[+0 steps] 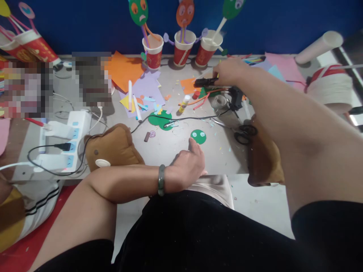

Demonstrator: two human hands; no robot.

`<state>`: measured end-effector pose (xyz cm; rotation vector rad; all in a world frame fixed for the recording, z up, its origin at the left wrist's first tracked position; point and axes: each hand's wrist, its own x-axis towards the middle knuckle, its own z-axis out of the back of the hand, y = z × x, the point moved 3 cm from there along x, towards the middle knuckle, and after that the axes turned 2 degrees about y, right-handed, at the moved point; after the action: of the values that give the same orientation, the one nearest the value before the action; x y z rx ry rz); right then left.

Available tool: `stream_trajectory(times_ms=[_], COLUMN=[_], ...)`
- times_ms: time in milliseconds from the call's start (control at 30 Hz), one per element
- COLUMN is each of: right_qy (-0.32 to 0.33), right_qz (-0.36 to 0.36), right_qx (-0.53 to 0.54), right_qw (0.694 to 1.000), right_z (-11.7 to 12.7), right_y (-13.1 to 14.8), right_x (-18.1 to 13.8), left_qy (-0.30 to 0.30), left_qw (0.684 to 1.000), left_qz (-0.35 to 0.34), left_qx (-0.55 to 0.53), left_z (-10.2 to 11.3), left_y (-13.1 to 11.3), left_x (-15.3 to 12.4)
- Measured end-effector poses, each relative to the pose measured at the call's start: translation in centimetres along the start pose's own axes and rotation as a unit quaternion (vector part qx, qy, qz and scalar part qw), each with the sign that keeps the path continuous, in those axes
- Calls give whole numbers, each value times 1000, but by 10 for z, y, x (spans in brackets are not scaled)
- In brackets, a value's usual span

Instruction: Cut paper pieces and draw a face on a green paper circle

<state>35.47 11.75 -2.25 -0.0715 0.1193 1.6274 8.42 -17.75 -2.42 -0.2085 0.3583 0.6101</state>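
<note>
My left hand (189, 163) rests at the table's near edge, fingers curled loosely, thumb pointing toward a small green paper circle with a face (198, 136); it holds nothing that I can see. A green bangle (161, 180) circles that wrist. My right hand (229, 72) reaches far across the table and is closed on a black glue gun (204, 82), whose cord (181, 119) trails back over the table. Below it lie a glue stick (184, 104) and orange paper strips.
Three red paper cups (184, 49) with paper faces on straws stand at the back. Black scissors (246, 133), a tape roll (220, 101), markers (137, 107), coloured paper scraps, a brown cushion (113, 147) and a white power strip (66, 141) lie around. A paper roll (330, 88) sits at right.
</note>
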Motion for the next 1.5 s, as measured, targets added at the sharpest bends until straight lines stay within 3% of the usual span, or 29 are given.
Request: stream_trajectory(times_ms=[200,333,400,500,600,667,833,1200,1367,1500], right_qy=[-42,-149,-207,-338,-394,-355,-269,-229,-213,-203], right_qz=[-55,-126,-120,-53,30,50,91,82,117,144], right_qx=[-29,-44,33,195,327,399,420,425,482,463], right_qw=[997,980,970,919,859,844,862,872,842,850], right_z=[15,39,46,42,19,-1,-36,-75,-82,-79], right_y=[6,14,20,31,47,58,80,84,82,83], right_x=[-31,-81,-113,-166,-216,-242,-276,-275,-269,-270], left_qy=[-4,15,34,48,51,61,55,16,59,80], left_qw=[1000,1000,999,998,996,995,997,1000,998,996], left_qz=[2,-1,3,13,28,30,-1,2,-4,-10], left_qx=[12,10,1,-27,-62,-77,-51,-7,-30,-39], left_z=[3,9,12,14,12,9,11,6,11,20], left_y=[1,1,1,1,0,0,2,-2,-1,2], left_x=[-1,-3,-3,-2,0,2,-1,-3,-2,-3])
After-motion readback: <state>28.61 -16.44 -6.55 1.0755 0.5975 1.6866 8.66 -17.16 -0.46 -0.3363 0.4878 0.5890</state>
